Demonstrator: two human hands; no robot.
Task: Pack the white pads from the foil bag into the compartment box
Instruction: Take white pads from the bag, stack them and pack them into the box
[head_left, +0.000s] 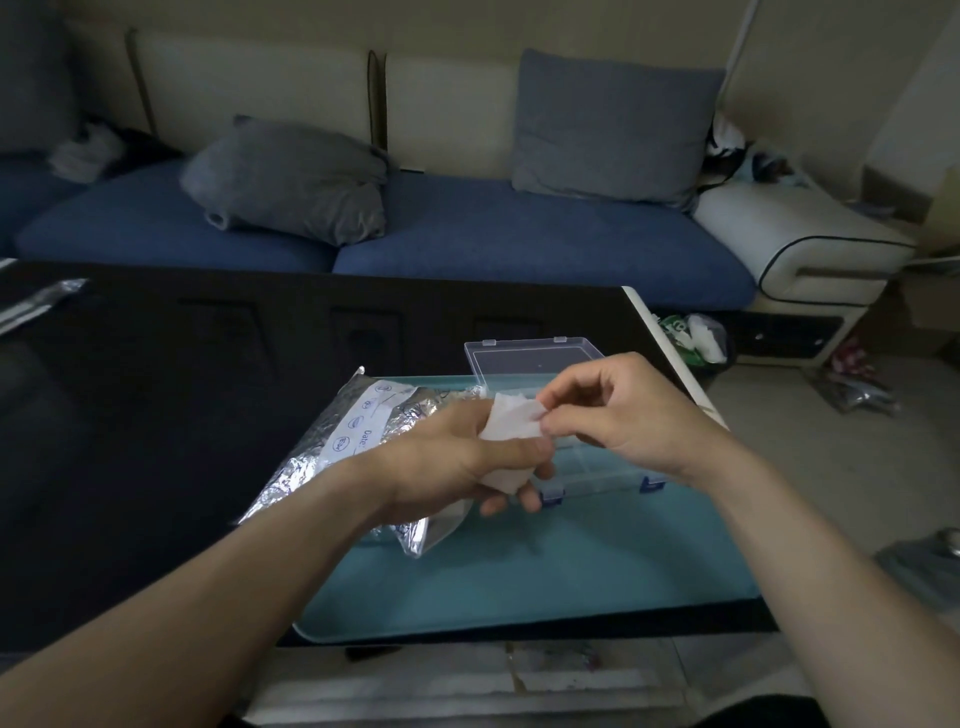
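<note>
Holding a small stack of white pads (511, 441), the left hand (457, 457) curls round them above the teal tray (571, 571), while the right hand (618, 410) pinches the top pad's edge. The foil bag (353, 431) lies just left; the clear compartment box (587, 467) sits open under the hands. Peeling could lift two pads together, or loosen the stack so pads drop outside a compartment.
</note>
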